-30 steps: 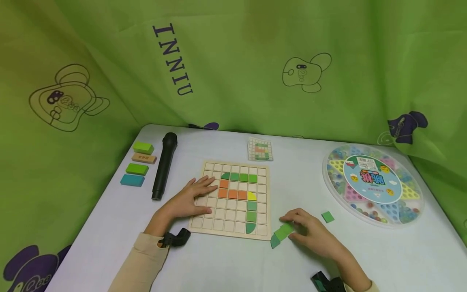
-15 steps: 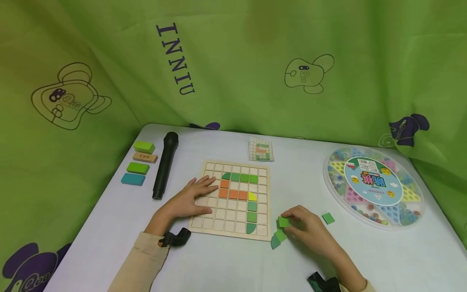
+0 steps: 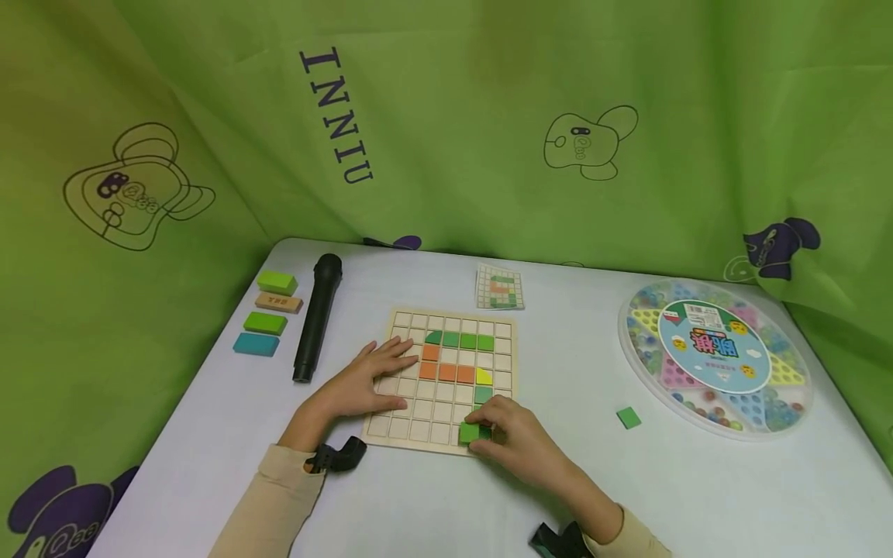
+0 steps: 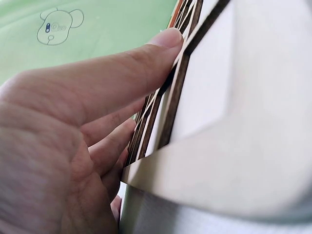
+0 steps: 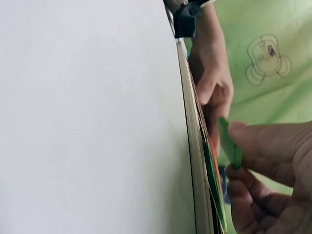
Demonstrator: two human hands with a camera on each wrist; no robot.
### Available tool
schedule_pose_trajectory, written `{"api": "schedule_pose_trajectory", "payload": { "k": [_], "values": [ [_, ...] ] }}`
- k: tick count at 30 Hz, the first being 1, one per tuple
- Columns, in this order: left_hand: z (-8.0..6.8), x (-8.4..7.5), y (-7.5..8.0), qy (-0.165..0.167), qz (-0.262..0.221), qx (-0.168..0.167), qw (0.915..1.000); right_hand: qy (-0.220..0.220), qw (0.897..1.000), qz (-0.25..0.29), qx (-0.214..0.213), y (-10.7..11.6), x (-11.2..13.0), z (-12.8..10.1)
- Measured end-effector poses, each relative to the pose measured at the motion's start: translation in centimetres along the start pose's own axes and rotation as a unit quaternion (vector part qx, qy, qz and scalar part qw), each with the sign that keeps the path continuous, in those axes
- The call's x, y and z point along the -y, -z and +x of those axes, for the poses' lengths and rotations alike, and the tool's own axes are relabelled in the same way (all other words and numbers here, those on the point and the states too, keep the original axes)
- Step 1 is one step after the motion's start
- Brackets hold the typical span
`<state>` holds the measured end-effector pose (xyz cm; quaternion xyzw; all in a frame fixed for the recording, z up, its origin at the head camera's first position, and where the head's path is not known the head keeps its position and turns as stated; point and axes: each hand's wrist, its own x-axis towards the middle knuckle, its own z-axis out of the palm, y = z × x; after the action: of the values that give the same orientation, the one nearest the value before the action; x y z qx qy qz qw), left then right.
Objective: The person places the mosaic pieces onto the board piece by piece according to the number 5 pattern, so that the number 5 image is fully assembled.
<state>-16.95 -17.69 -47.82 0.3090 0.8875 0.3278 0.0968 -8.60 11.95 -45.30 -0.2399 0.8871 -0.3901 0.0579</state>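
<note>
A wooden grid board (image 3: 418,422) lies mid-table with green, orange and yellow tiles set in it. My left hand (image 3: 363,381) rests flat on the board's left side, fingers straight (image 4: 122,73). My right hand (image 3: 512,442) is over the board's lower right corner and pinches a green square tile (image 3: 469,432) between thumb and fingers; the right wrist view shows that tile (image 5: 228,142) just above the board's edge (image 5: 192,146). Another green square tile (image 3: 628,418) lies loose on the table to the right.
A black microphone (image 3: 317,314) and several coloured blocks (image 3: 265,322) lie at the left. A pattern card (image 3: 498,287) sits behind the board. A round lidded tray of marbles (image 3: 715,353) stands at the right. Green cloth walls surround the table.
My right hand picked a green tile from the loose pieces right of the board and carried it left over the board's lower right corner. The left hand stayed put.
</note>
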Motion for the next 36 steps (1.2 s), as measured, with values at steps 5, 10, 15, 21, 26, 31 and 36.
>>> {"api": "schedule_pose_trajectory", "payload": {
  "k": [5,10,15,21,26,31,36],
  "values": [
    [0.0,0.1,0.0,0.003,-0.002,0.000,1.0000,0.007,1.000,-0.022,0.005,-0.9,0.3,0.6],
    [0.0,0.1,-0.1,-0.001,0.000,0.000,1.0000,-0.003,0.999,-0.044,0.018,-1.2,0.7,0.8],
    [0.0,0.1,-0.1,-0.002,0.002,0.000,1.0000,-0.001,0.998,-0.058,0.012,-1.4,0.6,0.7],
    [0.0,0.0,0.0,-0.005,0.001,-0.002,1.0000,-0.004,0.999,-0.027,0.017,-1.0,0.5,0.6],
    [0.1,0.0,-0.1,0.001,-0.001,0.000,1.0000,-0.004,1.000,0.013,0.013,0.7,-0.2,0.1],
    [0.2,-0.1,0.0,0.002,0.000,-0.002,1.0000,-0.011,1.000,0.019,-0.002,3.0,-2.2,-1.6],
    [0.1,-0.2,0.1,0.005,0.005,0.000,1.0000,-0.017,1.000,0.012,0.017,4.8,-4.6,-3.7]
  ]
}}
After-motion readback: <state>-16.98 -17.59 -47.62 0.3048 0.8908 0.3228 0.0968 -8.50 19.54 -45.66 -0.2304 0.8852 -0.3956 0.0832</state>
